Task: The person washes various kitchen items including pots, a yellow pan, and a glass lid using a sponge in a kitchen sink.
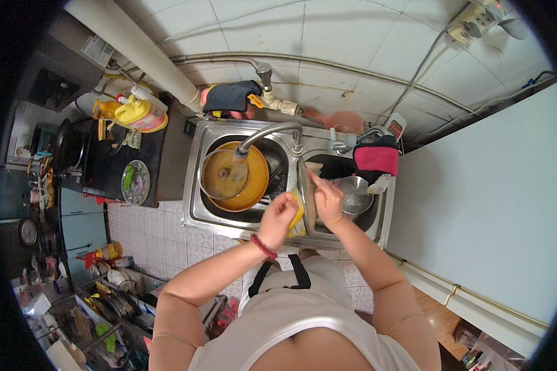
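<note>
My left hand (280, 217) grips a yellow scrubbing cloth or sponge (297, 214), pressed near the left side of a flat, board-like disc (309, 199). That disc stands on edge above the divider of the steel double sink (192, 195), and its exact kind is unclear from this angle. On its other side, my right hand (328, 200) steadies it, index finger stretched along its face. A brownish-yellow pan (255, 195) sits in the left basin, partly covered by a clear glass lid (213, 178). Right of my right hand, a wire mesh strainer (356, 195) lies in the right basin.
A curved faucet (271, 132) reaches over the left basin. A pink-and-black cloth (376, 155) hangs at the sink's back right. Left, a dark counter (106, 162) holds a yellow jug (141, 116) and a glass plate (136, 185). A large pale panel (482, 204) borders the right side.
</note>
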A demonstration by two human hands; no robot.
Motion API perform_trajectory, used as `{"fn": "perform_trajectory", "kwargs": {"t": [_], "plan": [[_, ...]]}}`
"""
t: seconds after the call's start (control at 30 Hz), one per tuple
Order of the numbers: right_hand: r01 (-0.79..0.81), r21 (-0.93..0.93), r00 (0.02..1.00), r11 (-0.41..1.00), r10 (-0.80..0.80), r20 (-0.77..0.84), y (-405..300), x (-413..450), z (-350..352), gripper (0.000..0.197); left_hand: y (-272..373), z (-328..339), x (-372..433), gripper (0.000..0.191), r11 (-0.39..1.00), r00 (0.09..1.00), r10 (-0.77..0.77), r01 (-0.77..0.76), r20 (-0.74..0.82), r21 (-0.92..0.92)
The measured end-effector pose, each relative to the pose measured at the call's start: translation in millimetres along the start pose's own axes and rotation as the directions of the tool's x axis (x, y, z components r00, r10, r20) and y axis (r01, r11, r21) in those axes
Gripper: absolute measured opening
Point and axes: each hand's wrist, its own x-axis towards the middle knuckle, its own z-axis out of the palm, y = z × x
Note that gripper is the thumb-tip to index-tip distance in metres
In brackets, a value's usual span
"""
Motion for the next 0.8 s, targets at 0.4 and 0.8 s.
{"fn": "perform_trajectory", "kwargs": {"t": [0.4, 0.8], "plan": [[0.849, 0.213, 0.375, 0.484, -0.835, 0.403, -51, 62, -55, 0.050, 46, -44, 28, 0.024, 0.695, 0.835, -0.397, 0.545, 0.382, -0.468], [-0.422, 0.242, 0.890, 0.874, 0.349, 0.293, -5, 20, 21, 0.038, 14, 9, -7, 0.017, 0.842, 0.914, 0.347, -0.401, 0.209, 0.360]]}}
